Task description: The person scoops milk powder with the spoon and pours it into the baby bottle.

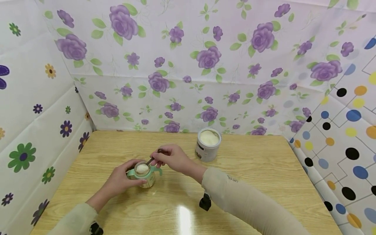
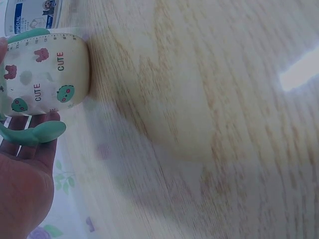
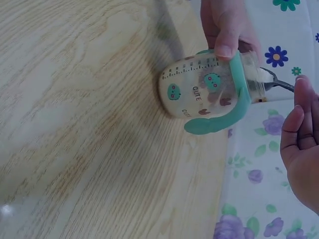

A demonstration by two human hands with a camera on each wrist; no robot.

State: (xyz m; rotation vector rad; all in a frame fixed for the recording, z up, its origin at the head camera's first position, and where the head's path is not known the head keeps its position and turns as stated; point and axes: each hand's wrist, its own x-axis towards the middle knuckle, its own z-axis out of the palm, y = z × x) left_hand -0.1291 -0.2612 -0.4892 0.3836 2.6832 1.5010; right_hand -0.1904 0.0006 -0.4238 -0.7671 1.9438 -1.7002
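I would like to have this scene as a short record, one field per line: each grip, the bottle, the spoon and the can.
left grip: holds the bottle
right grip: pinches the spoon
bottle: upright, mouth open, with green handles
spoon: head at the bottle's mouth, where pale powder shows
can: open, with cream-coloured contents, on the table, right of the bottle

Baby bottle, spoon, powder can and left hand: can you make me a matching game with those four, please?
Things
1. baby bottle
2. spoon
3. powder can
4. left hand

Clues
A. gripping the baby bottle
B. standing open, with no hand on it
C. pinched in the right hand
D. wearing green handles

Pairs: 1-D, 2-C, 3-B, 4-A
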